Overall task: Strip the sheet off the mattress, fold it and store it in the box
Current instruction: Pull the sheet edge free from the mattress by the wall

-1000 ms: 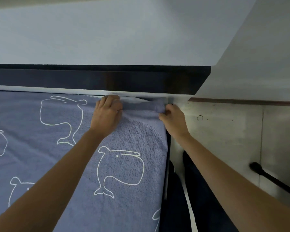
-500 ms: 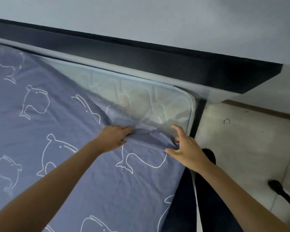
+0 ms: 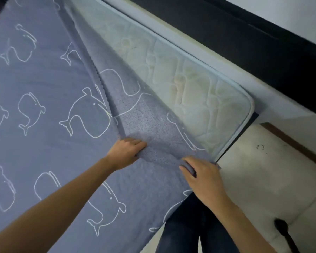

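A blue-grey sheet [image 3: 44, 143] printed with white whale outlines covers most of the bed. Its far right corner is folded back over itself, showing the textured underside. The bare white quilted mattress [image 3: 199, 92] lies exposed along the far edge and at the corner. My left hand [image 3: 125, 152] grips the folded sheet at its crease. My right hand [image 3: 202, 174] holds the pulled-back corner edge of the sheet near the mattress's right side. No box is in view.
A dark bed frame [image 3: 263, 52] runs along the wall behind the mattress. Pale floor tiles [image 3: 263, 179] lie to the right. A black rod-like object [image 3: 285, 232] rests on the floor at the lower right. My dark trouser legs [image 3: 186, 225] stand beside the bed.
Both hands have pulled the sheet's corner off the mattress and drawn it towards me, baring more and more of the quilted mattress. The view has swung left and down.
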